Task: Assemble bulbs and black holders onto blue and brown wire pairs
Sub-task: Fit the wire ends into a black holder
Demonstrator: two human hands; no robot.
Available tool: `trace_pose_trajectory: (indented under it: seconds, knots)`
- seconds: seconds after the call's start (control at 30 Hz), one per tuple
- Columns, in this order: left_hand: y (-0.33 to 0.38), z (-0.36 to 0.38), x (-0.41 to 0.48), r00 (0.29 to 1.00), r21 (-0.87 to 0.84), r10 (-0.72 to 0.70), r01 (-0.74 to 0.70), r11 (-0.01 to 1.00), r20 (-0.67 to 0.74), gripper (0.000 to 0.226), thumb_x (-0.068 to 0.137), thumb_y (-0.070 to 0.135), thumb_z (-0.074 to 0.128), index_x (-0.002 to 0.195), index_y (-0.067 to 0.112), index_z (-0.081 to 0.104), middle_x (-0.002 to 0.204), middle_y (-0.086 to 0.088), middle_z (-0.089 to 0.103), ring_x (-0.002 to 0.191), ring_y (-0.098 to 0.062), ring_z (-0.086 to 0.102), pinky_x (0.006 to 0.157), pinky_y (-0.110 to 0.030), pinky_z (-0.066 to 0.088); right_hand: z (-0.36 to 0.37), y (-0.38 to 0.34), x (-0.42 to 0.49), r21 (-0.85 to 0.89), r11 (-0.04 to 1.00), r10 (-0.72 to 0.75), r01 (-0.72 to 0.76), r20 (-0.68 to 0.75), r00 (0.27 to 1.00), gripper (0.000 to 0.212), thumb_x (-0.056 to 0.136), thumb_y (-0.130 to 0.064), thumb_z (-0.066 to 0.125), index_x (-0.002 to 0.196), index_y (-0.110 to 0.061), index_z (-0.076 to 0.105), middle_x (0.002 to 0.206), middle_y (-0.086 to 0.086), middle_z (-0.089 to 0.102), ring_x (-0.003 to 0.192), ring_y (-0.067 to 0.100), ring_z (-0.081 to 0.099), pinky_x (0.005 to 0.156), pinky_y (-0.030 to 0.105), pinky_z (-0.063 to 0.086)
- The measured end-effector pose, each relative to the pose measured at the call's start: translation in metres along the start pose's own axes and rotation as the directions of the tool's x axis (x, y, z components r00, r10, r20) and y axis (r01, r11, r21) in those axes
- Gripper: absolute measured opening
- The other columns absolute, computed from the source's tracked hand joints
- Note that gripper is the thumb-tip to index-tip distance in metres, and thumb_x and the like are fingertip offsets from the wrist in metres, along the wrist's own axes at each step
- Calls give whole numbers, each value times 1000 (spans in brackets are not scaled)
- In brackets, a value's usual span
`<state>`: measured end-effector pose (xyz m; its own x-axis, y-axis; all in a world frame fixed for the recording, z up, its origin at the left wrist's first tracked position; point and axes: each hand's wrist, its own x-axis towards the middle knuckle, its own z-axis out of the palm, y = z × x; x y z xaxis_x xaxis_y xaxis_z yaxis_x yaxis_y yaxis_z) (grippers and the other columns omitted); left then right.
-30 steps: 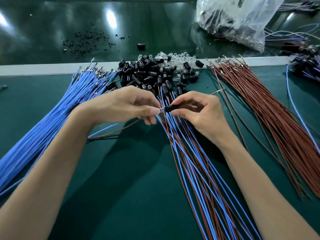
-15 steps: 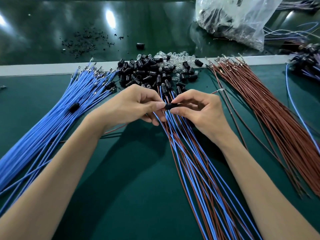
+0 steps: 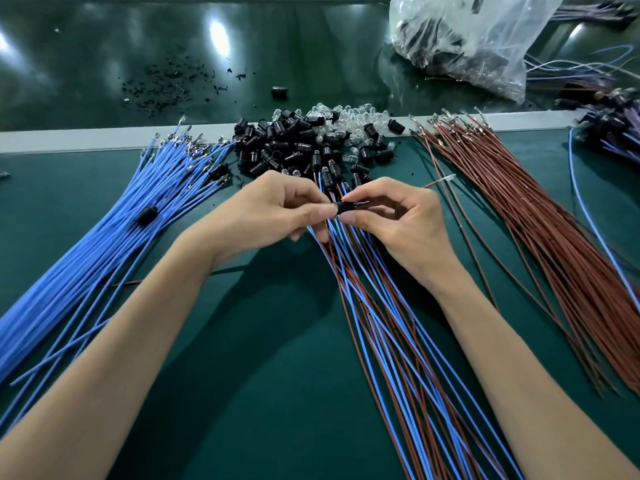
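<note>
Two bare forearms converge, the left hand [image 3: 273, 211] and right hand [image 3: 398, 220] meeting at curled fingertips, both pinching one small black cylindrical plastic holder [image 3: 347, 206].

Glossy black plastic holders [image 3: 298, 147], clear glass-like bulbs [image 3: 349, 121] (shiny), matt green mat [image 3: 270, 393], crinkled plastic bag [image 3: 485, 39].

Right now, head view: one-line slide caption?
Left hand and right hand pinch one black holder between them above paired blue-brown wires; holder-and-bulb pile behind.

free: mat [image 3: 270, 393] left of wire pairs [image 3: 388, 341] | blocked: blue wires [image 3: 86, 271], brown wires [image 3: 554, 254], holder pile [image 3: 294, 143]
</note>
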<state>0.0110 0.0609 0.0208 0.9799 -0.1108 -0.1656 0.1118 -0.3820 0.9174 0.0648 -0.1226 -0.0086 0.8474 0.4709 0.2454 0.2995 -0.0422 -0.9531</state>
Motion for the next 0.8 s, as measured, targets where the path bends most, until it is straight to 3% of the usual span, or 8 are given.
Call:
trace_pose_trajectory:
  seconds: [0.17, 0.37, 0.47, 0.8]
  knots:
    - [0, 1, 1, 999, -7, -11, 11, 1000, -35, 17, 88, 18, 64, 85, 2, 67, 64, -1, 70, 58, -7, 55, 53, -12, 43, -3, 0, 1, -19, 999, -36, 36, -15, 999, 25, 76, -5, 78, 89, -25, 68, 79, -19, 71, 76, 0, 67, 74, 11, 49]
    - [3, 6, 0, 999, -19, -22, 22, 1000, -27, 18, 88, 19, 63, 85, 1, 66, 64, -1, 69, 59, -8, 57, 55, -12, 46, 1, 0, 0, 0, 999, -33, 33, 33, 999, 25, 76, -10, 78, 94, -25, 69, 92, -12, 72, 85, 5, 69, 79, 16, 51]
    - [3, 6, 0, 999, -2, -26, 26, 1000, -19, 17, 88, 21, 62, 81, 7, 67, 61, 2, 69, 54, -5, 57, 53, -10, 43, 1, 0, 0, -21, 1000, -14, 15, 39, 999, 19, 78, -13, 77, 91, -24, 71, 83, -17, 72, 79, 0, 68, 75, 12, 49]
    - [0, -9, -2, 993, -34, -101, 103, 994, 54, 19, 83, 23, 64, 79, 5, 65, 69, -4, 72, 60, -9, 62, 58, -11, 46, -5, 2, 2, 26, 999, -33, 33, 2, 999, 25, 79, 1, 72, 94, -18, 67, 87, -8, 70, 81, 2, 67, 77, 14, 49]
